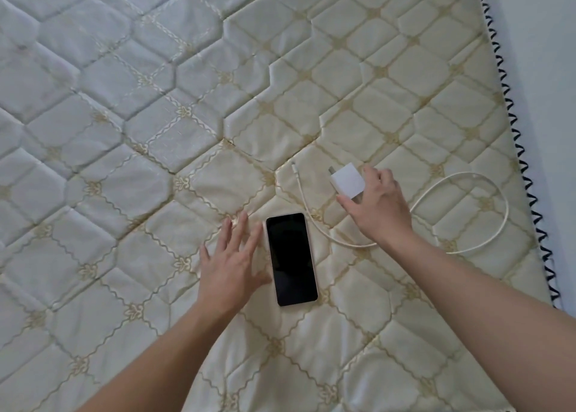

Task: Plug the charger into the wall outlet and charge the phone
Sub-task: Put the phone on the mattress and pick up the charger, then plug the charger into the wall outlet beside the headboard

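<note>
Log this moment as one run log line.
right hand gripping charger | left hand open beside phone | cable unplugged

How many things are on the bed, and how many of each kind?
Phone: 1
Charger: 1
Cable: 1
Total: 3

A quilted cream mattress (pixel 218 100) with gold diamond stitching fills the view, its right edge trimmed in black zigzag piping (pixel 511 106) beside a pale wall (pixel 548 37).
</note>
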